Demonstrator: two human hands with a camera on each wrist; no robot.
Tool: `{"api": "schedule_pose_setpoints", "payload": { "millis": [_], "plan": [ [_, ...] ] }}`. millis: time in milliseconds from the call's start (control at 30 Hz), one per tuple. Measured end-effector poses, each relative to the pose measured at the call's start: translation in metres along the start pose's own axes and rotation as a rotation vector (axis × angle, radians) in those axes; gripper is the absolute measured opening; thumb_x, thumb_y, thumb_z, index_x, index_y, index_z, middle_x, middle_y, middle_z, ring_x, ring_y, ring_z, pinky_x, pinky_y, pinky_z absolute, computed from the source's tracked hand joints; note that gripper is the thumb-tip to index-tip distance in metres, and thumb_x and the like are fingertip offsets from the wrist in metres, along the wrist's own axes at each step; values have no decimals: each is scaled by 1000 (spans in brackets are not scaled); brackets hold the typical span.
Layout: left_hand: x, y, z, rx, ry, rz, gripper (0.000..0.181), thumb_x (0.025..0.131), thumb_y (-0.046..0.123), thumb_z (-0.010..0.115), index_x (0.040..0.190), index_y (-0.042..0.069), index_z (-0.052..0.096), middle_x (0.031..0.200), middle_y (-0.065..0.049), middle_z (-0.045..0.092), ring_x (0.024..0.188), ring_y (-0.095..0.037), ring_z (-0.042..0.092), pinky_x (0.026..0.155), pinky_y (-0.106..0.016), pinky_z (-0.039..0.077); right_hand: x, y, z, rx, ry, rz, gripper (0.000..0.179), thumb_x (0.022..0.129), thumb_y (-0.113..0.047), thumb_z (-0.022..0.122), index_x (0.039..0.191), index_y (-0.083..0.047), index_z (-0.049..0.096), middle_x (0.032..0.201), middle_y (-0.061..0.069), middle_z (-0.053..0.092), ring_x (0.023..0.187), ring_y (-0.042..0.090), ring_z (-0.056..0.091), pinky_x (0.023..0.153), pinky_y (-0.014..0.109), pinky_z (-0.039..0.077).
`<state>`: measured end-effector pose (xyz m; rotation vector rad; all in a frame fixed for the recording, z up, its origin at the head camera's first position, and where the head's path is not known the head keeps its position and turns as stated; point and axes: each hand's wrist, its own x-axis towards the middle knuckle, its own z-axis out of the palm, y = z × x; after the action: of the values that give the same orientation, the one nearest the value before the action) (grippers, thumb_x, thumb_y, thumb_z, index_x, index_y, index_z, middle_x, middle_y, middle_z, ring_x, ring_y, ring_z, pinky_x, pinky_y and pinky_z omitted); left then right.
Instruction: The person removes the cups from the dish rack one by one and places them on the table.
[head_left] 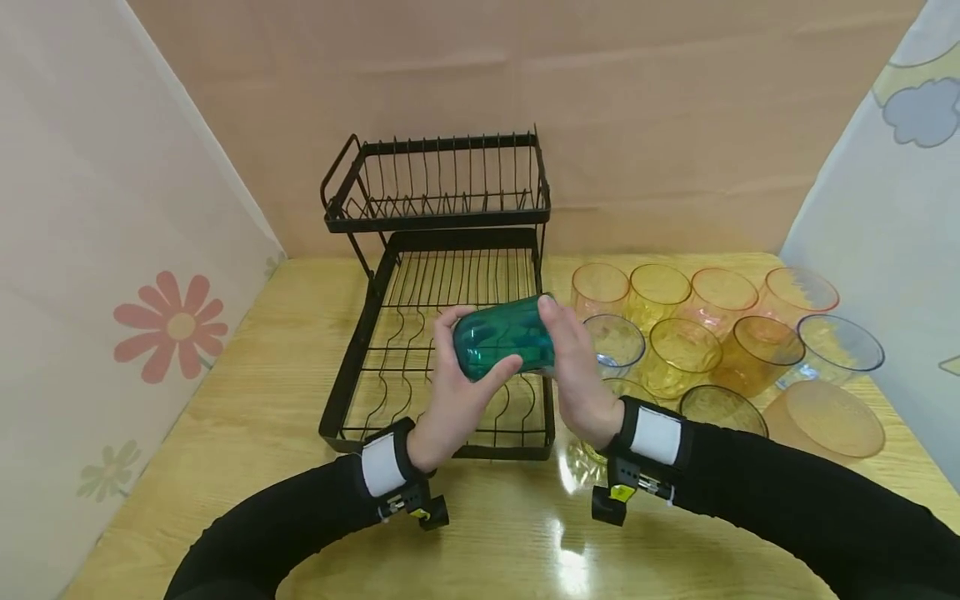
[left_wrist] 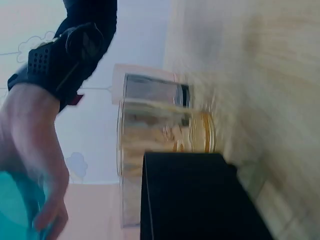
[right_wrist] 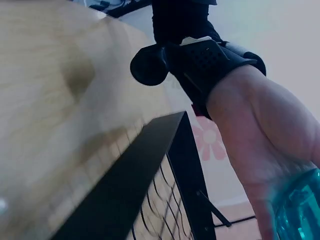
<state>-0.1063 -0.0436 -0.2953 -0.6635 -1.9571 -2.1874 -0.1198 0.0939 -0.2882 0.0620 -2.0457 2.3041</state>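
A teal see-through tumbler [head_left: 498, 336] lies tilted on its side in the air above the lower tier of a black dish rack [head_left: 551, 417]. My left hand [head_left: 459, 392] grips its closed end, thumb along the near side. At the open end, my right hand [head_left: 576, 362] holds the rim. In the left wrist view the right hand [left_wrist: 37, 135] shows beside the teal tumbler [left_wrist: 12, 207]. The right wrist view has the left hand [right_wrist: 265, 130] with the tumbler [right_wrist: 300, 212] against its palm. Some fingers are hidden behind the tumbler.
Several see-through tumblers stand grouped on the wooden table at the right, including an amber tumbler [head_left: 757, 358], a yellow tumbler [head_left: 678, 358] and a frosted peach tumbler [head_left: 825, 421]. The rack's upper tier [head_left: 442, 223] rises at the back. Cloth walls [head_left: 637, 125] enclose the table.
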Motion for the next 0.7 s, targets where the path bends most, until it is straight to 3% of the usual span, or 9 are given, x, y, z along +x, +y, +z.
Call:
{"api": "schedule_pose_setpoints", "payload": {
  "millis": [167,267,367,533,700],
  "plan": [
    [2,-19,-9,141,-207,17,72,82,14,65,135,17,17,128,-11,35,112,-23,44,82,-37,45,-3,-10,-24,-79,-3,-71,38,93,-42,44,112,-10,48,98,9,53,90,22,52,79,35,41],
    [5,-28,-16,346,-330,20,76,81,27,66,139,27,16,132,-3,37,117,-18,40,84,-36,44,-6,-19,-45,-141,-9,-101,33,93,-36,45,115,-12,47,98,8,54,89,20,52,78,32,42],
    [8,-31,-20,625,-442,42,79,81,48,61,143,28,14,140,-2,33,124,-17,35,90,-38,39,-6,-30,-70,-243,-31,-155,32,94,-32,43,121,-15,45,105,7,51,94,19,49,80,28,39],
    [14,-32,-22,1046,-569,127,85,81,69,42,146,25,12,148,-3,20,130,-23,27,91,-43,38,0,-47,-116,-512,-25,-257,34,95,-25,42,128,-21,44,115,2,42,94,17,44,75,22,37],
    [21,-30,-19,1266,-621,262,87,80,76,28,147,23,11,149,-8,17,132,-27,23,101,-48,21,5,-68,-161,-717,78,-300,38,91,-22,49,129,-26,46,114,0,43,93,13,41,73,22,32]
  ]
}}
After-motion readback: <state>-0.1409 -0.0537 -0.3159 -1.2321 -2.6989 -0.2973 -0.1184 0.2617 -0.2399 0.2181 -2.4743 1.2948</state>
